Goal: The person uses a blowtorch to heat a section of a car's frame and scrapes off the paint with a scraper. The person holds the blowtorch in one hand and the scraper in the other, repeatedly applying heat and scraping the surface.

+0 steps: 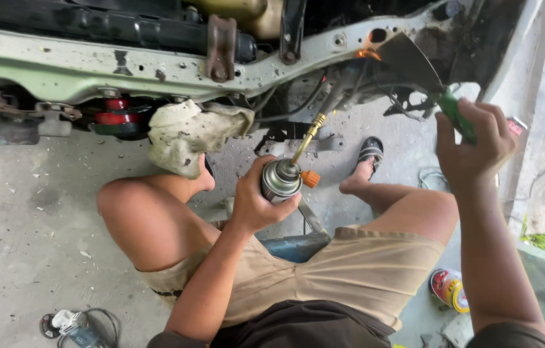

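Left hand wrapped tight around a gas torch canister, brass nozzle angled up and far toward the car's underside. Orange glow at the far end on the pale green frame rail, so the step in hand looks like heating a spot on the metal. Right hand closed on a green-handled tool, whose dark flat blade sits right against the heated spot. Judging by that, the next move calls for holding the flame steady on the glow while the blade works the softened patch; wires and hoses hang close to the flame and could get in the way. Around: dirty rag draped left of the torch, red bushings further left, sandalled foot on the concrete floor, angle grinder near left, round tin near right.
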